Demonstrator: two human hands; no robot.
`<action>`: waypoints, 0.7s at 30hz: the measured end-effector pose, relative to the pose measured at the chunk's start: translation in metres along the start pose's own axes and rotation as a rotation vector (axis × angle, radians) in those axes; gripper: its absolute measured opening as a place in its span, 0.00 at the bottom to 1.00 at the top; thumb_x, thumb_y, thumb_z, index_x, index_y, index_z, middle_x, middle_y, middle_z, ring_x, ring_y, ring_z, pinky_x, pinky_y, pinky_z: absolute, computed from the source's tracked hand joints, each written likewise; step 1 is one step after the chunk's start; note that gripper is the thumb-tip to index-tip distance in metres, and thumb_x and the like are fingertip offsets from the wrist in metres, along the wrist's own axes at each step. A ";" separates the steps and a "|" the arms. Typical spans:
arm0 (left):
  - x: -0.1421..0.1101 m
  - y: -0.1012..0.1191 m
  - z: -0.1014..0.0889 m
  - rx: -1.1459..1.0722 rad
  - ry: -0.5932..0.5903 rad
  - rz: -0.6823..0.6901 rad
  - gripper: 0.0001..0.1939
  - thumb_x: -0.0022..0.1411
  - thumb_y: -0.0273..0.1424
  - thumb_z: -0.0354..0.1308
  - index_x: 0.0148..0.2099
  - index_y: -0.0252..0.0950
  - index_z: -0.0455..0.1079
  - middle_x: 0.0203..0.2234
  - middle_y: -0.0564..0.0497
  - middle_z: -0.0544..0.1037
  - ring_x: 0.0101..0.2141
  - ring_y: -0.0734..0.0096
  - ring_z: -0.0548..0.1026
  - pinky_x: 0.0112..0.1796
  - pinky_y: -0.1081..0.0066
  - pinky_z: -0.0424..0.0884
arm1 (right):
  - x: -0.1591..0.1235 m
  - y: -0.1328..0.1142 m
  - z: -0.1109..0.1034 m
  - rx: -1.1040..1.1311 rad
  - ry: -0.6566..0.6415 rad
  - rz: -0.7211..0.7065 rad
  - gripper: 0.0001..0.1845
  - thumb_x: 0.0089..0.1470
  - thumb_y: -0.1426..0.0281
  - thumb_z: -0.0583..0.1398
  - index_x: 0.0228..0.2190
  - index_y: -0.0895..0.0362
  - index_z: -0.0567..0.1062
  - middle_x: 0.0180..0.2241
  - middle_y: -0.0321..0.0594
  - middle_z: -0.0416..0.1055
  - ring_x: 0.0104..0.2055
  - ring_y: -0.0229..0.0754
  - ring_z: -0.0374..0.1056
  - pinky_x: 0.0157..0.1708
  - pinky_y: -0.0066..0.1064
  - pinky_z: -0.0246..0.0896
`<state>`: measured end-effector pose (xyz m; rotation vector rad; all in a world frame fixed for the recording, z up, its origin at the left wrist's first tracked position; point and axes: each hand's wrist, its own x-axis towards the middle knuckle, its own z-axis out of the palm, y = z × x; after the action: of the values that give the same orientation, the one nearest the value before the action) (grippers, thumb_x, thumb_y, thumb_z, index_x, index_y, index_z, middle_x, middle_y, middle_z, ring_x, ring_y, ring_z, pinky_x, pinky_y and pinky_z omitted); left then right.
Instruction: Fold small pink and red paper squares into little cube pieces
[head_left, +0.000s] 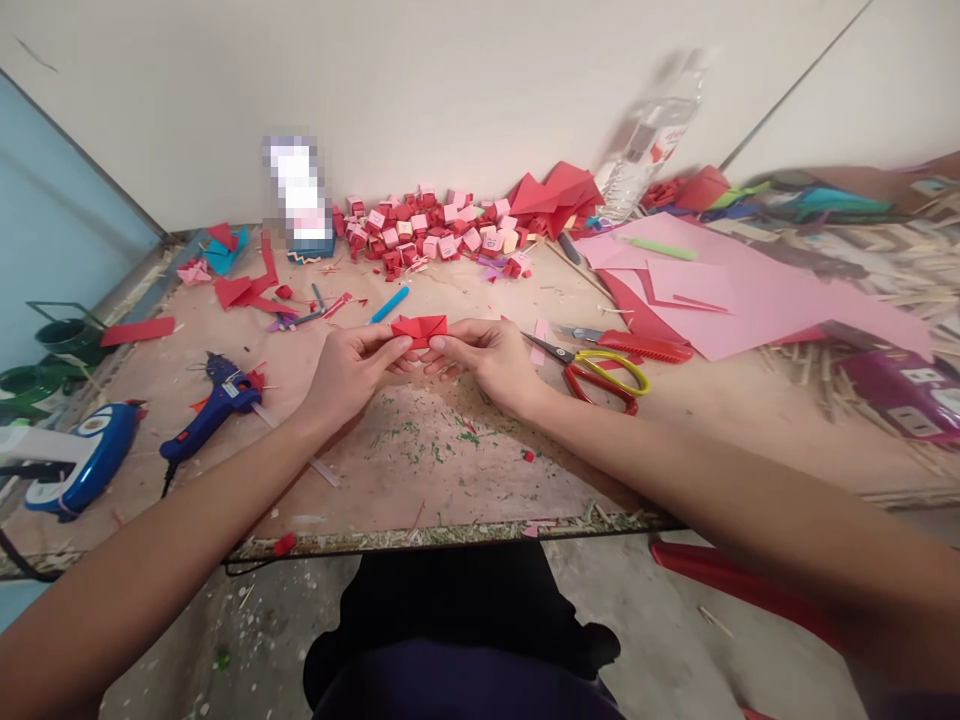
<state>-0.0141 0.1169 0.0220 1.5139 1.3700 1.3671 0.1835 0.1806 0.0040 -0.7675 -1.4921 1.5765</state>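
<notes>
A small folded piece of red paper (420,328) is held above the middle of the table, pinched at both ends. My left hand (360,365) grips its left end between thumb and fingers. On the other side, my right hand (480,360) has its thumb on the paper's right end. Just right of that hand lie scissors (592,372) with yellow and red handles, and a red box cutter (645,344) behind them. A blue stick (390,304) rests beyond my left fingers. Left of my left hand is a blue glue gun (214,405).
Many small red and pink paper cubes (435,235) are heaped at the wall beside a blurred-out phone (300,195). A plastic bottle (652,140) leans behind pink paper sheets (720,290). A blue-and-white device (86,460) stands at left. Paper scraps litter the table (450,480).
</notes>
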 end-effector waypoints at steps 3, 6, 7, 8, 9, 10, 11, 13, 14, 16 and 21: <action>0.000 0.000 0.000 0.006 -0.006 -0.008 0.09 0.64 0.37 0.70 0.35 0.38 0.85 0.27 0.49 0.86 0.29 0.64 0.84 0.35 0.68 0.83 | -0.001 -0.001 0.001 0.006 0.013 0.000 0.16 0.53 0.56 0.77 0.32 0.57 0.87 0.34 0.45 0.87 0.32 0.41 0.82 0.32 0.31 0.76; 0.001 -0.001 0.000 -0.003 -0.013 -0.020 0.07 0.63 0.36 0.71 0.35 0.38 0.85 0.27 0.49 0.86 0.30 0.65 0.84 0.35 0.69 0.83 | -0.001 -0.001 0.001 0.014 0.017 -0.001 0.16 0.52 0.57 0.77 0.31 0.57 0.87 0.33 0.44 0.87 0.31 0.41 0.82 0.31 0.30 0.76; 0.001 -0.001 0.000 -0.002 -0.016 -0.021 0.07 0.63 0.36 0.71 0.34 0.39 0.85 0.27 0.49 0.86 0.29 0.65 0.84 0.35 0.69 0.83 | -0.001 -0.001 0.001 0.015 0.020 -0.003 0.16 0.52 0.57 0.77 0.31 0.57 0.86 0.33 0.44 0.86 0.31 0.41 0.82 0.31 0.30 0.76; 0.001 -0.001 -0.001 0.000 -0.018 -0.022 0.07 0.63 0.35 0.70 0.33 0.39 0.84 0.26 0.49 0.86 0.29 0.65 0.84 0.35 0.69 0.83 | -0.001 -0.001 0.001 0.016 0.021 -0.005 0.16 0.52 0.57 0.77 0.30 0.56 0.86 0.32 0.44 0.86 0.31 0.41 0.82 0.31 0.30 0.76; 0.001 -0.001 -0.001 0.004 -0.021 -0.022 0.08 0.63 0.36 0.70 0.33 0.39 0.84 0.26 0.49 0.86 0.29 0.65 0.83 0.35 0.68 0.83 | -0.001 -0.001 0.001 0.014 0.023 -0.006 0.16 0.52 0.57 0.77 0.30 0.56 0.86 0.32 0.44 0.86 0.30 0.41 0.81 0.31 0.30 0.76; 0.001 -0.001 -0.001 0.009 -0.023 -0.023 0.08 0.63 0.36 0.70 0.32 0.39 0.84 0.26 0.49 0.86 0.29 0.65 0.83 0.35 0.68 0.83 | -0.001 -0.001 0.001 0.012 0.025 -0.006 0.16 0.52 0.57 0.77 0.30 0.56 0.86 0.32 0.44 0.86 0.30 0.41 0.81 0.31 0.30 0.76; 0.001 -0.001 -0.001 0.012 -0.027 -0.024 0.08 0.63 0.36 0.70 0.32 0.39 0.84 0.26 0.49 0.86 0.29 0.65 0.83 0.35 0.68 0.83 | -0.001 0.000 0.001 0.010 0.026 -0.005 0.16 0.52 0.57 0.77 0.30 0.56 0.86 0.32 0.44 0.86 0.30 0.41 0.81 0.31 0.30 0.76; 0.001 -0.001 -0.001 0.013 -0.036 -0.026 0.09 0.63 0.36 0.70 0.31 0.39 0.83 0.26 0.49 0.86 0.29 0.64 0.83 0.35 0.68 0.83 | -0.001 0.000 0.001 0.011 0.027 -0.004 0.16 0.52 0.56 0.78 0.29 0.56 0.86 0.32 0.44 0.86 0.29 0.41 0.81 0.31 0.31 0.76; 0.001 0.000 0.000 0.009 -0.041 -0.026 0.10 0.63 0.36 0.70 0.31 0.38 0.82 0.26 0.49 0.85 0.29 0.64 0.83 0.35 0.68 0.83 | -0.001 0.000 0.001 0.015 0.028 -0.004 0.17 0.52 0.56 0.78 0.29 0.56 0.86 0.31 0.44 0.86 0.29 0.41 0.81 0.31 0.31 0.76; 0.001 0.000 0.000 -0.015 -0.028 -0.025 0.09 0.63 0.36 0.70 0.33 0.38 0.82 0.27 0.49 0.85 0.29 0.65 0.83 0.35 0.68 0.83 | -0.001 -0.001 0.001 0.032 0.034 -0.002 0.18 0.51 0.55 0.78 0.29 0.56 0.86 0.31 0.44 0.86 0.29 0.41 0.80 0.31 0.31 0.77; 0.002 -0.002 -0.002 -0.071 0.093 0.001 0.11 0.57 0.35 0.75 0.38 0.38 0.79 0.29 0.51 0.85 0.29 0.68 0.83 0.33 0.71 0.80 | 0.001 -0.002 0.000 0.064 0.093 0.024 0.20 0.48 0.54 0.79 0.27 0.57 0.84 0.32 0.46 0.86 0.29 0.41 0.81 0.32 0.31 0.77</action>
<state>-0.0166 0.1186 0.0212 1.4209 1.3618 1.4874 0.1835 0.1816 0.0062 -0.8138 -1.3645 1.5771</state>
